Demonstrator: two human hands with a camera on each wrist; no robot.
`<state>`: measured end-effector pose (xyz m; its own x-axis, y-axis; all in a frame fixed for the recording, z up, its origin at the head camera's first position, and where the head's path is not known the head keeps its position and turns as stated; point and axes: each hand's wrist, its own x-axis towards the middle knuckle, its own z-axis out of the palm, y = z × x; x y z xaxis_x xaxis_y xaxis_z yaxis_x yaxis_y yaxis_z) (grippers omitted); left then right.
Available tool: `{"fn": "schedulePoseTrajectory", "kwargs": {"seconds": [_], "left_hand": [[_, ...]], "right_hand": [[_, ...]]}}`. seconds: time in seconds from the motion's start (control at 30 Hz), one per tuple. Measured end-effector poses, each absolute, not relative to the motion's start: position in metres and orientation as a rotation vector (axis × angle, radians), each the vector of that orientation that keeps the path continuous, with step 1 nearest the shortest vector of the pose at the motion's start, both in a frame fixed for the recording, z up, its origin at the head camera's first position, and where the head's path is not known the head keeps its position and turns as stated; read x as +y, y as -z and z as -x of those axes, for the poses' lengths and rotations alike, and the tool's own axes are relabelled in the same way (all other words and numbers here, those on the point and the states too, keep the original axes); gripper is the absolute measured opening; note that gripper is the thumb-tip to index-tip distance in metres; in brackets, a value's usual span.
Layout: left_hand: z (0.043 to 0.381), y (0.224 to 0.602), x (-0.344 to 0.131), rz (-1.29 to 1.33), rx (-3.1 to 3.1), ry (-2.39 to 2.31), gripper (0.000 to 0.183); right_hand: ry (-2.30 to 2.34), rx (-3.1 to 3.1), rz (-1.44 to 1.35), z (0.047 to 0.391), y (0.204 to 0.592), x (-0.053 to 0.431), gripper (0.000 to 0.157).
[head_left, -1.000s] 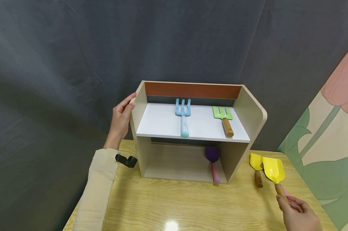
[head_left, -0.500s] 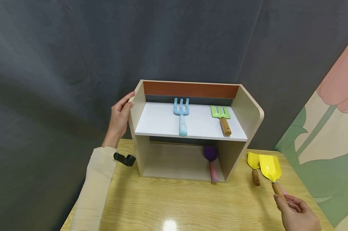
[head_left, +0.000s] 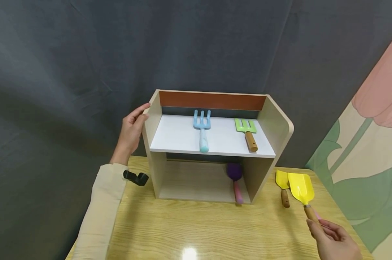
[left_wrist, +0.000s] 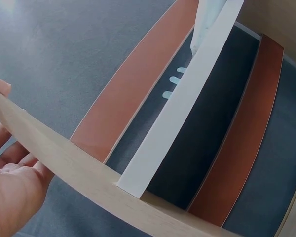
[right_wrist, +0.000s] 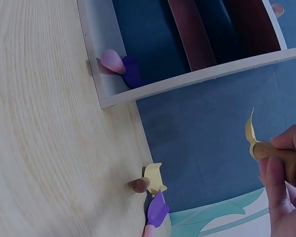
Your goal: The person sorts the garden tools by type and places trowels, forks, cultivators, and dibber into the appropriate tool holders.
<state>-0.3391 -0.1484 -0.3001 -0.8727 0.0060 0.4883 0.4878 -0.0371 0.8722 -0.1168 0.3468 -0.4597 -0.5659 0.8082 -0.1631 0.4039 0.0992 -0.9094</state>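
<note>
My left hand [head_left: 130, 135] grips the upper left side panel of a small two-tier wooden shelf [head_left: 154, 173]; in the left wrist view, fingers [left_wrist: 7, 153] lie around that panel's edge. My right hand [head_left: 339, 240] holds a yellow toy shovel [head_left: 301, 188] by its wooden handle [right_wrist: 281, 157], blade pointing away, raised above the table. On the white upper board lie a light-blue hand fork [head_left: 202, 131] and a green fork [head_left: 247, 134] with a wooden handle. A purple shovel [head_left: 235, 173] with a pink handle lies at the lower compartment's right side.
Beside the shelf's right side, a second yellow shovel [head_left: 283, 180] lies on the wooden table [head_left: 183, 227]. Next to it is another purple shovel [right_wrist: 158, 211], mostly hidden in the head view. A dark grey curtain [head_left: 199, 47] hangs close behind the shelf.
The whole head view has shifted slightly, so the shelf and tools appear a little further left. Both hands keep their holds, and the tools on the shelf stay in place.
</note>
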Motion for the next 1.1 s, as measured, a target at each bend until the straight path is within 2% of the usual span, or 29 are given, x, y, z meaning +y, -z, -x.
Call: {"fn": "schedulePoseTrajectory", "kwargs": {"seconds": [0.7,0.93,1.1], "left_hand": [[0.339,0.302,-0.149,0.482,-1.907,1.952,0.041],[0.339,0.303,-0.146,0.484,-1.909,1.930,0.041],[0.339,0.305,-0.146,0.476,-1.912,1.927,0.042]], "right_hand": [[-1.491,-2.050,1.160,0.099,0.437,0.328,0.069],[-1.564,-1.919,1.100,0.094,0.435,0.318,0.047],[-1.532,-1.951,1.055,0.094,0.433,0.309,0.043]]}}
